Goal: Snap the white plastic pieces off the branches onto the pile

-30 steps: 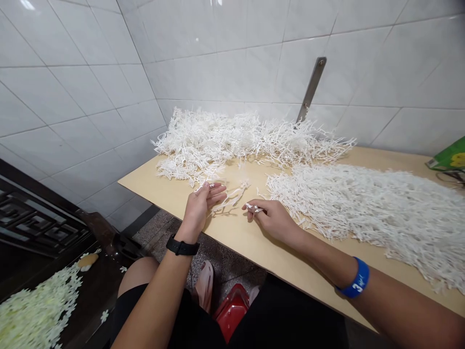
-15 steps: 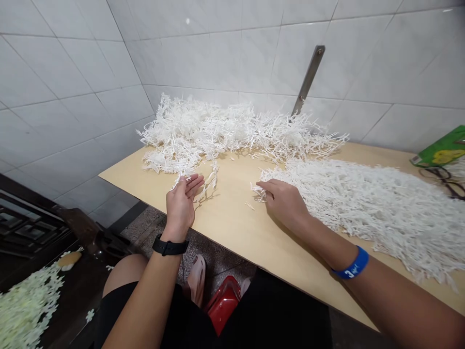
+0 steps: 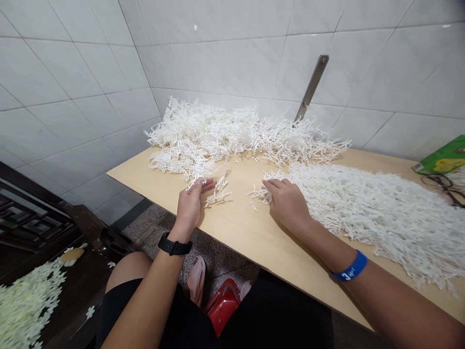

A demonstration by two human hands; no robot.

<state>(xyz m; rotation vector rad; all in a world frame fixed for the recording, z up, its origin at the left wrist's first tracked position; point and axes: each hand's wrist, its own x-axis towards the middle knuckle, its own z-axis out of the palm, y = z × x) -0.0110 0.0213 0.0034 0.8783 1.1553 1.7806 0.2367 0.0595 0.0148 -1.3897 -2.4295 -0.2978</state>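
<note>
My left hand (image 3: 192,201) is closed around a thin white branching plastic sprig (image 3: 218,191), whose forked ends stick out to the right past the fingers. Behind that hand rises a tangled heap of similar white sprigs (image 3: 214,131) along the wall. My right hand (image 3: 287,203) rests palm down at the left tip of a flatter pile of short white pieces (image 3: 374,208). Its fingers are bent together, and what lies between the fingertips is hidden. Just left of them, a few short white bits (image 3: 253,206) lie loose on the table.
Both piles rest on a light wooden table (image 3: 232,223) against a tiled wall. A metal bracket (image 3: 311,89) is fixed there. At the right are a green box (image 3: 441,155) and dark-framed glasses (image 3: 441,183). Pale flowers (image 3: 31,303) cover a dark surface lower left.
My left hand has moved slightly right, and the sprig in it now points more to the right. The right hand has shifted a little right, leaving white pieces beside its fingertips. The view tilted slightly.
</note>
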